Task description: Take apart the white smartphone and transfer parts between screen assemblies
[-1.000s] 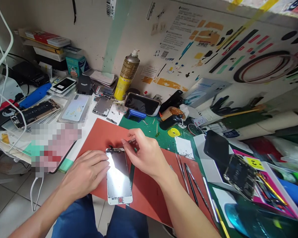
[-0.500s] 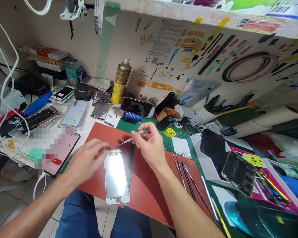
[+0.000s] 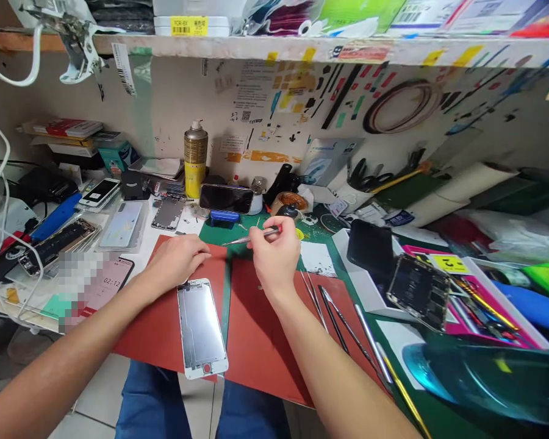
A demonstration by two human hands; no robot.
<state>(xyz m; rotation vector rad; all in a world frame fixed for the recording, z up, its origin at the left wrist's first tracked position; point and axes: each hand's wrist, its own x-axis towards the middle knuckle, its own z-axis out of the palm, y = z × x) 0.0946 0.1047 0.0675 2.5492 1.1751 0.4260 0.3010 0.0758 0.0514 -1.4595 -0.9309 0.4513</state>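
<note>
My right hand point(image 3: 277, 259) is closed around a slim metal precision screwdriver point(image 3: 242, 241), its thin tip pointing left toward my left hand. My left hand point(image 3: 178, 262) hovers just beyond the top edge of the phone screen, with fingers bent together; whatever they pinch, if anything, is hidden. The white-framed phone screen point(image 3: 202, 329) lies back side up on the red mat point(image 3: 265, 341), its metal backing shining and its home-button hole toward me. Neither hand appears to press on the screen's middle.
Tweezers point(image 3: 313, 299) and thin pry tools point(image 3: 354, 329) lie right of my forearm. A white box with an opened phone point(image 3: 418, 292) stands farther right. At left are a lit phone point(image 3: 107, 280) and phone parts. A spray can point(image 3: 196, 160) stands behind, below a shelf point(image 3: 238, 47).
My left hand has risen from the screen's top edge and moved slightly away from it. The screwdriver now lies flatter in my right hand. The view has swung right and up.
</note>
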